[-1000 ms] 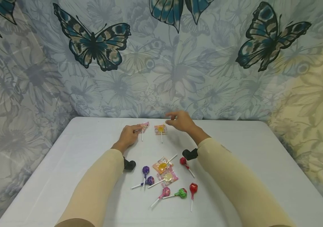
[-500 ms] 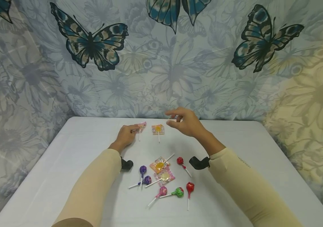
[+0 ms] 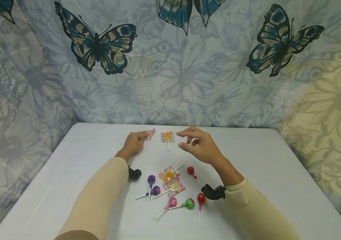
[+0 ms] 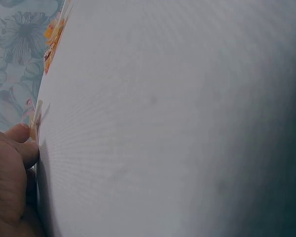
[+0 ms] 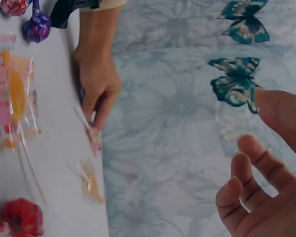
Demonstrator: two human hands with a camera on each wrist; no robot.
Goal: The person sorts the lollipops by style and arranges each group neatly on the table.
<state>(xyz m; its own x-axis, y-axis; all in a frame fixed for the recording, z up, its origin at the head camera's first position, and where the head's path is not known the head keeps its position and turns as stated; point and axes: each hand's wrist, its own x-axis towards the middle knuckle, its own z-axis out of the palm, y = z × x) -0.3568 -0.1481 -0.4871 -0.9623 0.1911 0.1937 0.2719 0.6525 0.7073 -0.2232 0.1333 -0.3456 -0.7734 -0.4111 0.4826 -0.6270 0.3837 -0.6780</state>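
Note:
At the table's far edge my left hand (image 3: 132,143) pinches the wrapper edge of a pink-wrapped flat lollipop (image 3: 150,133), its stick pointing toward me. The left wrist view shows thumb and finger (image 4: 23,132) at that wrapper. Just right of it lies a yellow flat lollipop (image 3: 167,136) in an orange-printed clear wrapper, stick also toward me. My right hand (image 3: 201,145) hovers to the right of this yellow lollipop, apart from it. Its fingers are loosely bent, with nothing between them and the thumb, as the right wrist view of the hand (image 5: 269,182) confirms.
Nearer me on the white table (image 3: 83,173) lie a yellow lollipop (image 3: 169,175), a pink-wrapped one (image 3: 174,187), two purple ones (image 3: 151,179), two red ones (image 3: 190,170), a pink one (image 3: 172,202) and a green one (image 3: 190,203). A butterfly-printed cloth (image 3: 185,83) hangs behind.
My right hand has drawn back toward me and slightly right, and its arm now passes over the red lollipops' side. My left hand has stayed on the pink-wrapped lollipop.

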